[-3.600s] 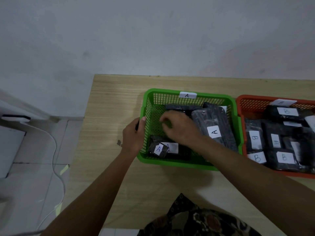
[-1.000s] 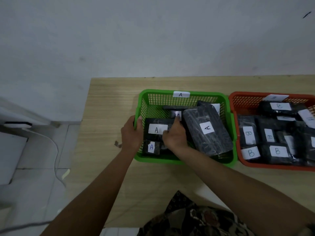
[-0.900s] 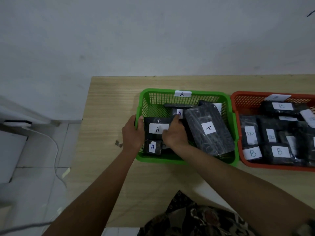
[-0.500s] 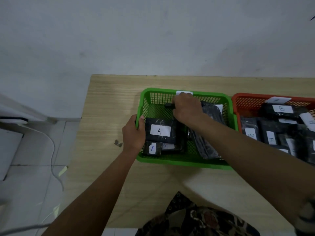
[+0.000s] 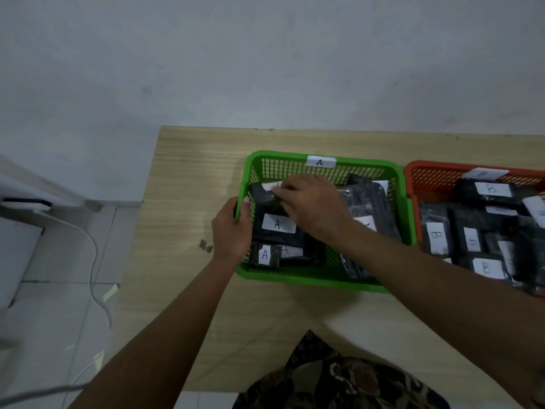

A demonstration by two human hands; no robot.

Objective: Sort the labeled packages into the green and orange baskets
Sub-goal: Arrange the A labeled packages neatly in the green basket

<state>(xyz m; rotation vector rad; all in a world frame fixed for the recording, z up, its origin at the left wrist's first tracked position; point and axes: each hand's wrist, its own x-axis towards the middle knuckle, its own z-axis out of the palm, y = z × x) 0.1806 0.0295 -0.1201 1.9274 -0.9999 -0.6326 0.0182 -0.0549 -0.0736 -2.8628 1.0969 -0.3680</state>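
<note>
The green plastic mesh basket (image 5: 321, 278) sits on the pale wood-grain table (image 5: 188, 178), a white label marked A stuck on its far rim, and inside it lie several black plastic-wrapped packages, each with a white paper label. Along its left side 3 of them run front to back: a small black package with a blue A (image 5: 264, 255) at the near corner, a larger flat black package with a wide A label (image 5: 277, 225) behind it, and a black package at the far left corner (image 5: 263, 192) whose label is half covered. The right hand (image 5: 309, 206) reaches across the basket with its fingers curled down onto that far package, apparently pinching its top edge, though the grip itself is hidden under the knuckles. The left hand (image 5: 231, 228) clasps the basket's left rim, thumb hooked over the edge. A long black bubble-wrapped package (image 5: 368, 208) leans against the basket's right wall, partly under the right forearm. Just beside it, rims nearly touching, the orange plastic mesh basket (image 5: 436, 174) is packed with black packages labeled B (image 5: 436, 231) and runs off the right of the view. The table's left edge lies near the green basket, with bare wood between them and a small dark scrap (image 5: 205, 245) on it; more bare wood shows behind the baskets toward the wall and in front toward the person.
</note>
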